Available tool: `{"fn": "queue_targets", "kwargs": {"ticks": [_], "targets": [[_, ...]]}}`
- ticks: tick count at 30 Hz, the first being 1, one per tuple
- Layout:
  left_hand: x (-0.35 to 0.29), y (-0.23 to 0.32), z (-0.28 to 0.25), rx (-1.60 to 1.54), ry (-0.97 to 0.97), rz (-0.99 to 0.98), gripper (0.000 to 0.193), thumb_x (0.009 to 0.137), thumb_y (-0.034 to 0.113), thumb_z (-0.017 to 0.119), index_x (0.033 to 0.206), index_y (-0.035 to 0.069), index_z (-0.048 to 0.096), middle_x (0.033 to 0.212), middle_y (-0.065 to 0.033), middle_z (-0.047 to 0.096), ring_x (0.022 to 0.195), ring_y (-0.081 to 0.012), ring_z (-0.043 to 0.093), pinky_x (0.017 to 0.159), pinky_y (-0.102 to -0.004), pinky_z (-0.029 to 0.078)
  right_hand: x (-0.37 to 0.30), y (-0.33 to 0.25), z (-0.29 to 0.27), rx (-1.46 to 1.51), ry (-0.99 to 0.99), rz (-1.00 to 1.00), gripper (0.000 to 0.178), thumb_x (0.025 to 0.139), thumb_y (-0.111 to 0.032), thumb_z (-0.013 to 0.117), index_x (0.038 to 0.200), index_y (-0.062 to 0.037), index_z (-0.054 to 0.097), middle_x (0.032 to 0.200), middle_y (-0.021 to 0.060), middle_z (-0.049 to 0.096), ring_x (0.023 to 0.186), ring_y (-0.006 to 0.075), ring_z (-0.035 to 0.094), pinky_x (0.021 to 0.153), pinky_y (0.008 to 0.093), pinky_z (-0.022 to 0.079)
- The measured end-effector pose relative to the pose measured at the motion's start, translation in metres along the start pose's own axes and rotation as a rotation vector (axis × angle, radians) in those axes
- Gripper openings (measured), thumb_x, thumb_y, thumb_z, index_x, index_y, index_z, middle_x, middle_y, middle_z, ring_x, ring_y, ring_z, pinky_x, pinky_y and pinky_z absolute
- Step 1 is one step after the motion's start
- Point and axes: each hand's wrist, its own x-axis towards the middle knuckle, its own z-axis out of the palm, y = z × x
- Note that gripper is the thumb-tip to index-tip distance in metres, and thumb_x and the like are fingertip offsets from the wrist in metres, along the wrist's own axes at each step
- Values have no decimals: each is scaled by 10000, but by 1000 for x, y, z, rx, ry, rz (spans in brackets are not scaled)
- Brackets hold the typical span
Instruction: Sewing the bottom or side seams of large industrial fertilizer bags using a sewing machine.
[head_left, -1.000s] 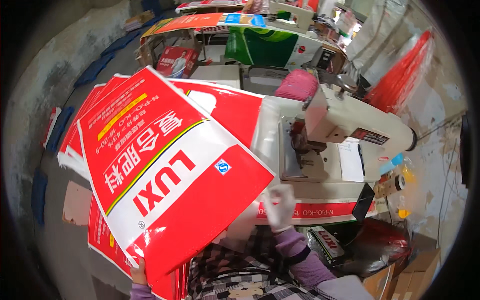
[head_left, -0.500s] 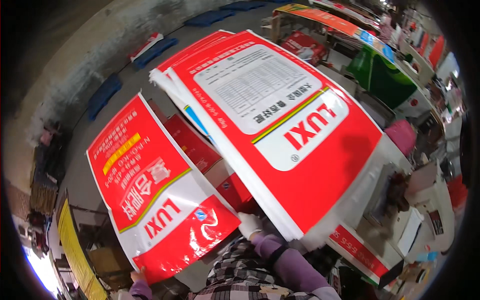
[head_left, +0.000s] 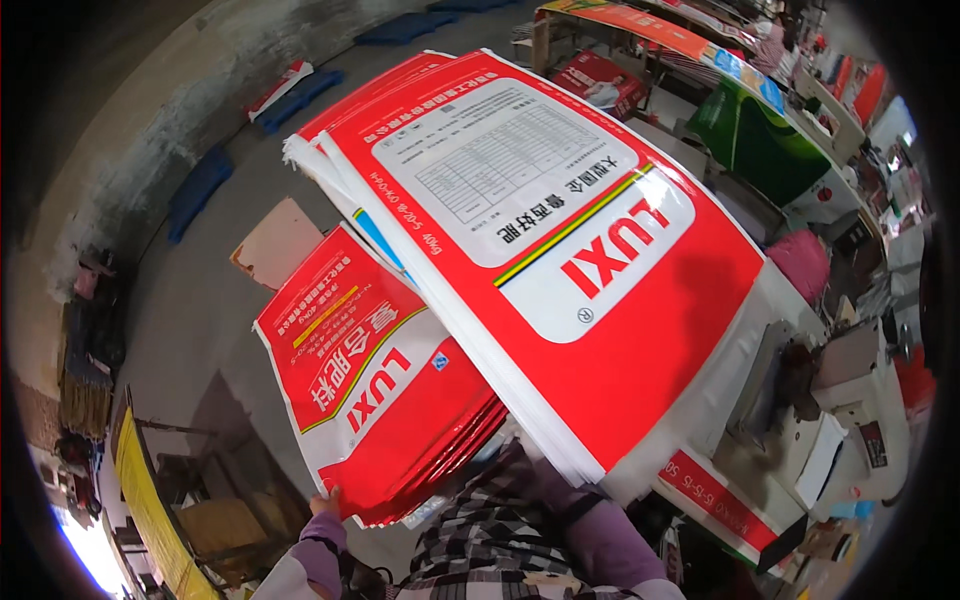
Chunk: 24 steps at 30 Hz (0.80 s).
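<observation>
**Fingers (head_left: 333,491) of the left hand (head_left: 325,503) clamp the lower sack stack (head_left: 385,400)!**

Here it is: those fingers are closed on the lower stack's near-left corner, several red layers fanned along its near edge. It sits left of the sewing table, printed face up, its right side tucked beneath the big stack's overhang; what carries it is hidden. On the right, a purple sleeve (head_left: 608,540) reaches up toward the gap between the stacks. That hand can't be made out, so no telling whether its fingers are open or gripping. Checked clothing (head_left: 475,535) fills the space between the arms.

Now the sewing table (head_left: 692,425)! A red printed strip (head_left: 722,502) runs along its near edge, with a dark slab (head_left: 783,545) at the strip's right end. The taller sack stack (head_left: 540,260) sprawls over the table's left side, face up, one corner reaching the near edge. Toward the right edge, a white paper pad (head_left: 822,458) lies by the pale sewing machine (head_left: 850,385).

Further back, a pink roll (head_left: 800,268) sits just beyond the stack's right corner. Beyond: a green sheet (head_left: 755,145), a red box (head_left: 600,85), and blue bundles (head_left: 198,190) on the grey floor (head_left: 180,320).
</observation>
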Motion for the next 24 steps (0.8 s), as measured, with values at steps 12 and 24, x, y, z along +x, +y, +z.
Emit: {"fn": "queue_targets", "kwargs": {"ticks": [12, 24], "targets": [[-82, 186, 28, -238, 55, 1755, 244, 762, 221, 618, 952, 78, 667, 1013, -172, 617, 992, -378, 565, 886, -469, 426, -129, -56, -88, 227, -470, -129, 306, 898, -262, 526, 1153, -118, 613, 1032, 145, 634, 975, 284, 587, 880, 382, 462], [-414, 407, 56, 321, -416, 2191, 299, 601, 395, 813, 694, 158, 657, 795, -57, 576, 845, -243, 558, 749, -388, 402, -202, -115, -248, 412, -127, -353, 206, 885, -287, 559, 950, -112, 646, 895, 156, 666, 827, 352, 634, 722, 437, 498]]}}
